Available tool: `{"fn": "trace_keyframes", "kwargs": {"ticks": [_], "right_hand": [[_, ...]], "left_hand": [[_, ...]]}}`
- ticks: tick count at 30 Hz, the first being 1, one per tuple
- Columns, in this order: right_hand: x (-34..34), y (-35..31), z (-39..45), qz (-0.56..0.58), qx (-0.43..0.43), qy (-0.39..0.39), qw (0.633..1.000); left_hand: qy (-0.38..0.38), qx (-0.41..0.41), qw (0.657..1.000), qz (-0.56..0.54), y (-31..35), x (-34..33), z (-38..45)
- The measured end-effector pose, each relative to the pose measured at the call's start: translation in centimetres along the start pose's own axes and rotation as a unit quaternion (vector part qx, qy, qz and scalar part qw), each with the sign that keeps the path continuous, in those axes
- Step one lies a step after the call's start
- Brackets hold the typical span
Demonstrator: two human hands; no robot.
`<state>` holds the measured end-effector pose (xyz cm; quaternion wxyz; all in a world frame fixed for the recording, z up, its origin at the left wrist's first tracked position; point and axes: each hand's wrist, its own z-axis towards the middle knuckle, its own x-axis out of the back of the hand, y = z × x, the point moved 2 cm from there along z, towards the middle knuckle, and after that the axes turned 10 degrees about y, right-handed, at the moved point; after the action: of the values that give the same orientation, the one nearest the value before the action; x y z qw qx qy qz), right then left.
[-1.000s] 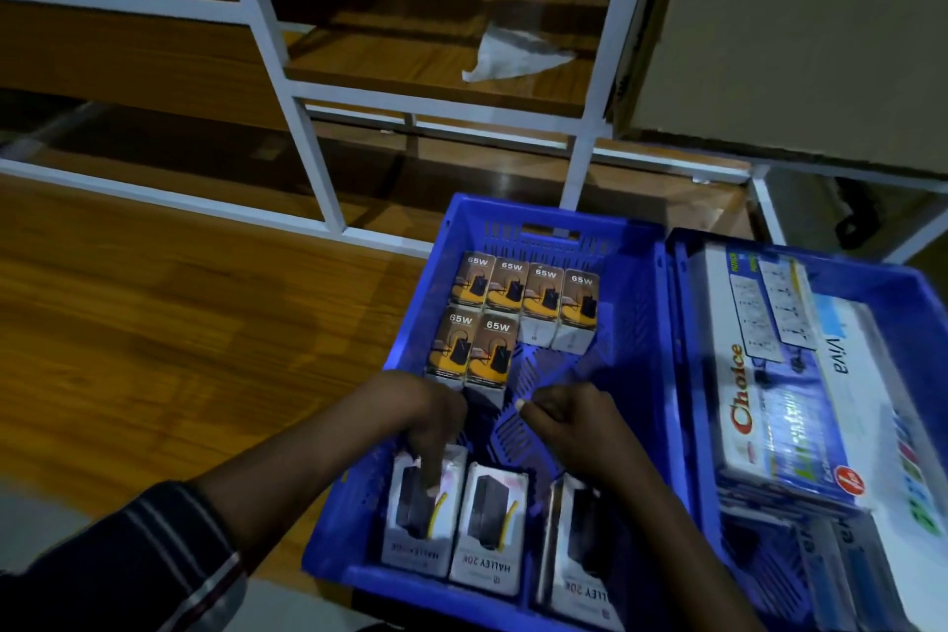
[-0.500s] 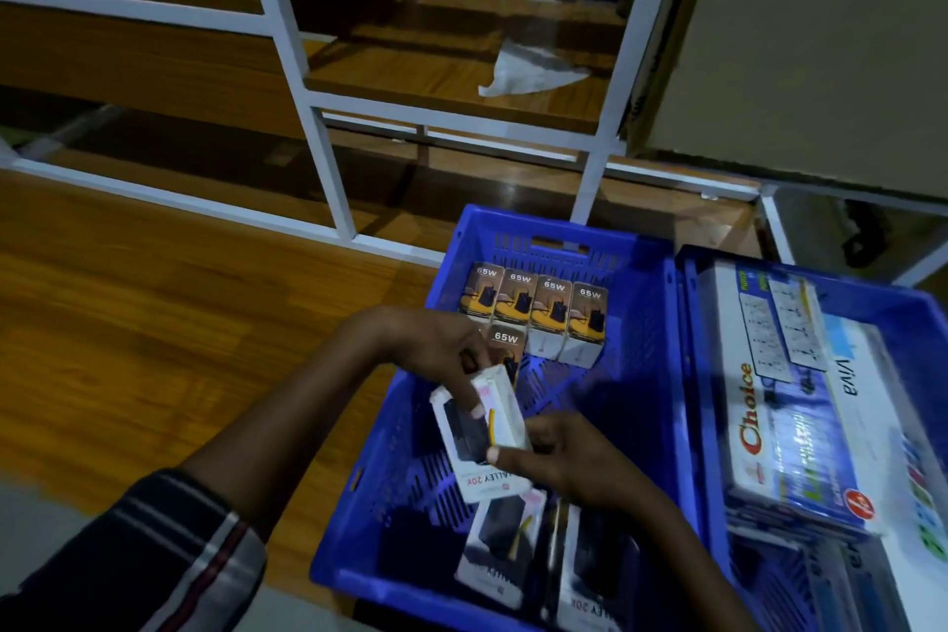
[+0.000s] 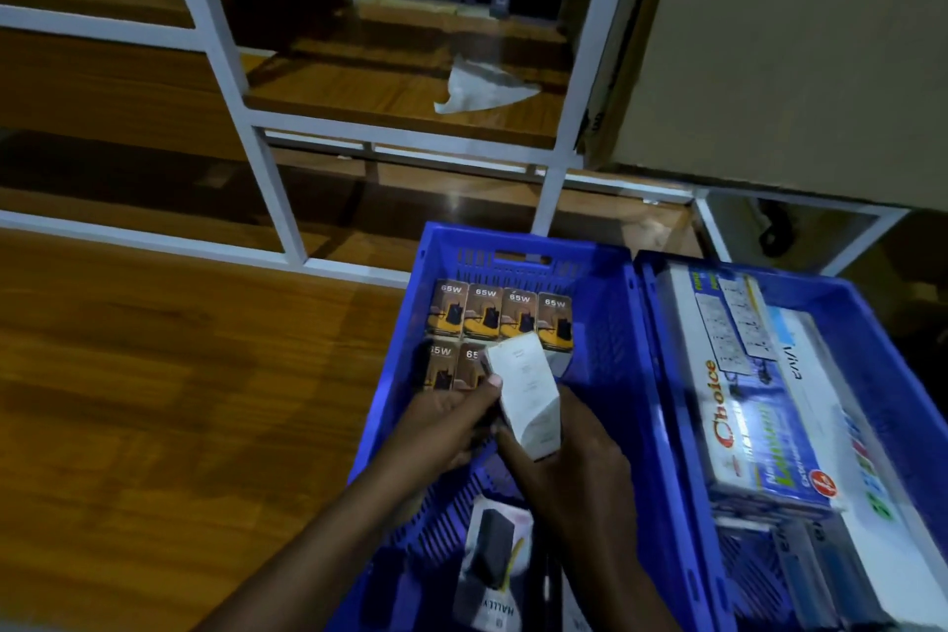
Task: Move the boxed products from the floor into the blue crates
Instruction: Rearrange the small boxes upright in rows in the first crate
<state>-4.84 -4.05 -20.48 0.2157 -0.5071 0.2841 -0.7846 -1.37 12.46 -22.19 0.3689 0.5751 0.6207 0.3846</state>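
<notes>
Both hands meet over the middle of the left blue crate point(image 3: 605, 334), clamped together on one small white box point(image 3: 528, 400). The left hand point(image 3: 446, 431) grips the box's left edge with the thumb pressed near its top corner, and the right hand point(image 3: 574, 467) wraps it from below and from the right, so the box is lifted clear of the crate floor and tilted, its plain printed back facing up. Just beyond the box, against the far wall of this crate, stand the brown 65W boxes point(image 3: 500, 311), four in a row with two more in front of them on the left. Below the hands, at the near end of the same crate, lies another white box point(image 3: 492, 565) showing a black device. To the right of this crate, touching it, sits a second blue crate point(image 3: 892, 375) holding a long Choice box point(image 3: 744, 405). Left of the crate is wooden floor point(image 3: 179, 400), and beyond it a white shelf frame point(image 3: 267, 180).
</notes>
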Motion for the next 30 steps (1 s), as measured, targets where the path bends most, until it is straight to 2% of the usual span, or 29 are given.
{"fn": "trace_keyframes", "kwargs": {"ticks": [5, 7, 9, 12, 15, 17, 19, 20, 21, 22, 24, 27, 30], "right_hand": [[-0.7, -0.4, -1.3, -0.062, 0.065, -0.029, 0.996], [-1.2, -0.5, -2.3, -0.077, 0.096, -0.032, 0.992], [-1.3, -1.1, -3.0, -0.021, 0.104, -0.025, 0.994], [-0.6, -1.3, -2.8, 0.115, 0.017, -0.001, 0.993], [0.0, -0.4, -2.0, 0.160, -0.132, 0.009, 0.978], [0.2, -0.2, -1.4, 0.212, -0.238, -0.049, 0.947], [0.2, -0.5, -1.1, 0.331, -0.327, -0.154, 0.872], [0.4, -1.0, -1.1, 0.375, -0.355, -0.192, 0.835], [0.6, -1.5, -1.1, 0.403, -0.364, -0.207, 0.814], [0.6, -1.5, -1.1, 0.414, -0.359, -0.201, 0.812], [0.6, -1.4, -1.0, 0.389, -0.321, -0.146, 0.851], [0.9, -0.5, -1.2, 0.258, -0.253, -0.072, 0.930], [1.1, -0.5, -1.8, 0.150, -0.177, -0.025, 0.972]], "left_hand": [[-0.031, 0.039, 0.997, -0.066, 0.4, -0.1, -0.7], [-0.059, 0.021, 0.996, -0.058, 0.2, -0.2, -1.1], [-0.078, -0.004, 0.994, -0.082, 0.1, -0.4, -1.6], [-0.031, -0.002, 0.992, -0.120, 0.8, 0.0, -1.9], [-0.008, 0.050, 0.985, -0.165, 0.6, 0.5, -1.4], [-0.009, 0.066, 0.979, -0.192, 0.3, 0.7, -1.2], [-0.011, 0.066, 0.976, -0.207, 0.4, 0.7, -1.4], [-0.013, 0.071, 0.973, -0.218, 0.4, 0.7, -1.5], [-0.015, 0.075, 0.971, -0.228, 0.3, 0.7, -1.4], [-0.019, 0.083, 0.968, -0.235, 0.3, 0.6, -1.4], [-0.020, 0.089, 0.973, -0.212, -0.2, 0.7, -1.0], [0.002, 0.063, 0.994, -0.086, -0.8, 0.7, -1.0], [0.063, -0.040, 0.997, -0.006, -0.9, 1.0, -0.7]]}}
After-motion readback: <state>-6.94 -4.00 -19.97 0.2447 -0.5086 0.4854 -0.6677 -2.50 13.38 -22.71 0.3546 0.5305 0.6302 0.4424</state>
